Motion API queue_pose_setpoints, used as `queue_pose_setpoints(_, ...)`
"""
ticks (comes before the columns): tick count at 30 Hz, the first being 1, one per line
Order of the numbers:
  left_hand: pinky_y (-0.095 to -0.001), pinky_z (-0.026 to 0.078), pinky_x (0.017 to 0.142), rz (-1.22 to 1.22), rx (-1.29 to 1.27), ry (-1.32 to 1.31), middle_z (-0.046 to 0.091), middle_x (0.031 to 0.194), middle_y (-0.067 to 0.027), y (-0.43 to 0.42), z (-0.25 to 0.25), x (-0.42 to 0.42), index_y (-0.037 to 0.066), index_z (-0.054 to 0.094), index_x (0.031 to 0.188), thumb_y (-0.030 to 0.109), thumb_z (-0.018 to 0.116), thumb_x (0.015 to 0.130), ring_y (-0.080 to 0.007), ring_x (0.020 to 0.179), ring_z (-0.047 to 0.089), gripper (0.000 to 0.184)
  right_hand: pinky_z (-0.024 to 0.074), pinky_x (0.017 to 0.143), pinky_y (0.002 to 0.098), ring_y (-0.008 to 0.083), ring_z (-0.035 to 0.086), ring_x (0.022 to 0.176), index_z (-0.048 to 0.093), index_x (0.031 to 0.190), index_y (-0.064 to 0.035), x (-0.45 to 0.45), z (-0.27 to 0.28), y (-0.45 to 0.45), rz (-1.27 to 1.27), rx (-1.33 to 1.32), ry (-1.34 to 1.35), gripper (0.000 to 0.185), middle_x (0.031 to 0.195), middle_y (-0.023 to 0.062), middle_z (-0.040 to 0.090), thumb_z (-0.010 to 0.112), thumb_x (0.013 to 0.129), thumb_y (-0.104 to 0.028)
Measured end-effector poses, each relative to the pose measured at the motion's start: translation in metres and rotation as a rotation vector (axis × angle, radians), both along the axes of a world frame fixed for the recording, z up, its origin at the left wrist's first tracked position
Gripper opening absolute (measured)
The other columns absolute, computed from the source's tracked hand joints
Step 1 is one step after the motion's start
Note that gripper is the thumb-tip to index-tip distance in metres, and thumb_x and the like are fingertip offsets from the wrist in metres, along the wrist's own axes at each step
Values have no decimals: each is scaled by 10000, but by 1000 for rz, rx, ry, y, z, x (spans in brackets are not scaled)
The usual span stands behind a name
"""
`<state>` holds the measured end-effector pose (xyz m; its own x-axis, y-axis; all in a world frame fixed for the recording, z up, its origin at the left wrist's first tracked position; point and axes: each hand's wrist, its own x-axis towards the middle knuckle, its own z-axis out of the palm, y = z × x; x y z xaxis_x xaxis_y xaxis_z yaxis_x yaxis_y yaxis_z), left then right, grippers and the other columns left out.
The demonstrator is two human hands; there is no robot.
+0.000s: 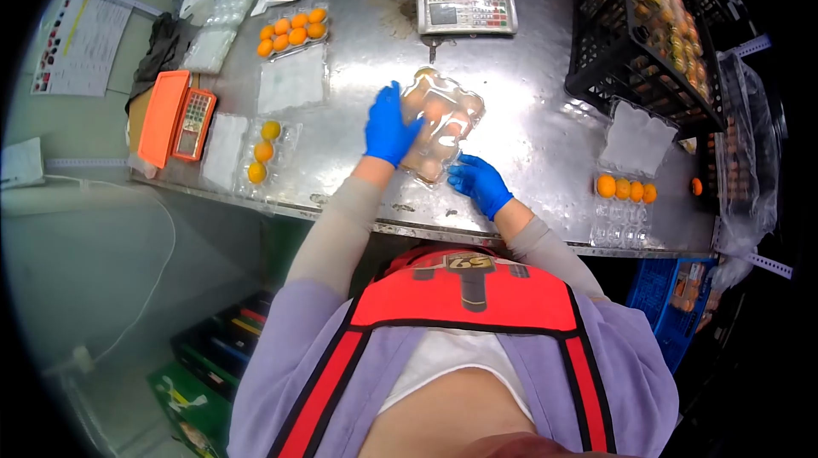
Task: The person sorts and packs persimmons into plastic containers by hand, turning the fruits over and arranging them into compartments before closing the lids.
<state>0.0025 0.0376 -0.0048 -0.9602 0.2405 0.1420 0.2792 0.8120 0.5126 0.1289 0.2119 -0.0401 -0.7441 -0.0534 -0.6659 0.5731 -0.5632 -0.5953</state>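
A clear plastic clamshell (439, 121) packed with several round orange-toned fruits lies closed on the metal table in front of me. My left hand (392, 127), in a blue glove, grips its left side, with the thumb reaching over the lid. At the lower right corner is my right hand (481, 185), also gloved in blue, its fingers curled against the edge of the pack. Glare on the lid blurs the fruits inside, and the fingertips under the corner are partly hidden.
Behind the pack stands a weighing scale (467, 11). A black crate (643, 40) of packed fruit is at right. Open clamshells with oranges (294, 32) sit at left, and another with oranges (626, 190) at right. An orange device (179, 121) stands near the left edge.
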Motion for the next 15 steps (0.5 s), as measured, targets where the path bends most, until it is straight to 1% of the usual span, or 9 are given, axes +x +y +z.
queue_pose_setpoints(2,-450,366,943,-222,105,81,417,1287,-195,20,-8,25,54,351,1328,398,737,649,-365,1153,427,853,485,674,271,166,611,762,528,1127,-65,1,-7,-1,-1,-22,-19,265,945,82,634,500,864,-82)
queue_pose_setpoints(5,-542,291,966,-284,-272,99,365,1345,-140,44,-2,73,110,380,1314,395,768,599,-369,1249,321,861,479,663,261,164,612,760,530,1119,-66,-3,-21,7,22,40,34,247,936,83,637,500,876,-107)
queue_pose_setpoints(6,-542,291,966,-281,-267,96,365,1345,-140,46,-3,74,110,380,1314,395,768,599,-369,1249,321,861,478,629,251,145,600,723,544,1117,-58,-6,-22,10,-12,42,41,245,896,72,635,500,884,-120)
queue_pose_setpoints(8,-522,295,974,-256,-301,98,366,1338,-139,48,-8,71,123,405,1283,372,753,625,-386,1229,339,785,478,595,242,125,589,685,559,1116,-50,-12,-24,12,-43,44,46,246,855,60,632,500,892,-133)
queue_pose_setpoints(9,-487,329,968,-269,-260,105,381,1313,-149,48,-10,65,119,434,1243,289,708,692,-389,1210,370,639,472,577,233,122,581,659,574,1068,-47,-16,-24,10,-44,72,50,208,827,54,626,513,889,-135)
queue_pose_setpoints(10,-487,329,968,-266,-262,103,381,1313,-149,49,-12,62,119,434,1243,289,708,692,-389,1210,370,639,466,559,223,119,572,633,589,1020,-45,-20,-24,9,-44,98,53,174,799,48,620,527,885,-138)
queue_pose_setpoints(11,-474,351,959,-287,-308,82,384,1303,-156,49,-13,60,111,441,1233,243,668,727,-395,1195,388,570,478,616,257,139,590,686,567,986,-71,-25,-24,10,9,138,34,140,837,40,611,515,885,-153)
queue_pose_setpoints(13,-460,372,951,-305,-355,60,388,1292,-162,49,-20,56,104,449,1222,197,628,762,-401,1180,406,503,479,625,259,139,590,694,567,978,-75,-29,-25,8,12,122,36,134,841,41,611,513,886,-155)
queue_pose_setpoints(15,-456,410,928,-348,-437,175,391,1283,-216,48,-39,51,70,443,1226,131,550,806,-438,1155,425,438,480,634,260,138,589,703,566,969,-78,-30,-25,6,19,112,38,127,846,42,611,511,887,-157)
